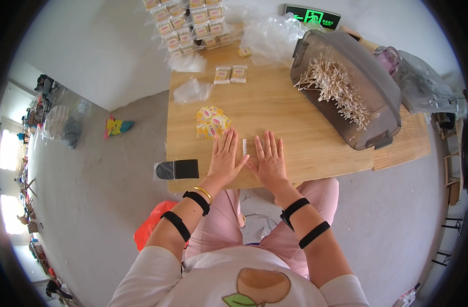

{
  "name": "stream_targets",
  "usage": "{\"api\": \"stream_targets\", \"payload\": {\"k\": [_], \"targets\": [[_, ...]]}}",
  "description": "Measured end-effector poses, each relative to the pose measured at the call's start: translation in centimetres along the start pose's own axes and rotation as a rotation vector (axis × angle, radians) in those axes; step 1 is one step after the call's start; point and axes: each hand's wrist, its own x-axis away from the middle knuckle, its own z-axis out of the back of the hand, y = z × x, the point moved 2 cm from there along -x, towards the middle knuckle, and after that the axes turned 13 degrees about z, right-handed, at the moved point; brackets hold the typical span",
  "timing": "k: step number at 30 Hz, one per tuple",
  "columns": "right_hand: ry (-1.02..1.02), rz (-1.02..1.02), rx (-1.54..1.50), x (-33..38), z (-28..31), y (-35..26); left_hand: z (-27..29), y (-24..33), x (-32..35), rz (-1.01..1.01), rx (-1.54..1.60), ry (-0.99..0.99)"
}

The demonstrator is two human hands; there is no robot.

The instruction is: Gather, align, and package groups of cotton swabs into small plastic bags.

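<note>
My left hand lies flat on the wooden table with its fingers stretched out, just left of a small row of cotton swabs. My right hand is also flat, fingers extended, and covers the right part of that row. The two thumbs come close together below the swabs. Beyond my left hand is a loose pile of yellow-and-white printed cards. Farther back, two filled packs of cotton swabs stand side by side. Neither hand grips anything.
A grey plastic bin lies tilted at the right, many loose cotton swabs inside. Stacked swab packs and clear plastic bags fill the back. Another clear bag lies nearer. A black flat object sits at the left edge.
</note>
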Motion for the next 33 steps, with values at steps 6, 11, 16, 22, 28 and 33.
{"api": "stream_targets", "payload": {"k": [6, 11, 16, 22, 28, 33], "targets": [[0.02, 0.006, -0.003, -0.1, 0.1, -0.1, 0.1, -0.8, 1.8, -0.025, 0.11, 0.07], [0.237, 0.036, -0.216, 0.7, 1.0, 0.6, 0.7, -1.0, 2.6, 0.07, 0.228, 0.174], [0.353, 0.112, -0.361, 2.0, 1.5, 0.5, 0.3, -1.2, 2.5, 0.075, 0.278, 0.184], [0.368, 0.193, -0.333, 1.9, 1.5, 0.0, 0.6, -1.0, 2.3, 0.076, 0.347, 0.173], [0.349, 0.196, -0.314, 1.7, 1.6, -0.1, 1.1, -0.7, 2.0, 0.073, 0.316, 0.173], [0.33, 0.181, -0.273, 1.4, 2.0, -0.4, 0.6, -1.0, 2.1, 0.089, 0.284, 0.172]]}}
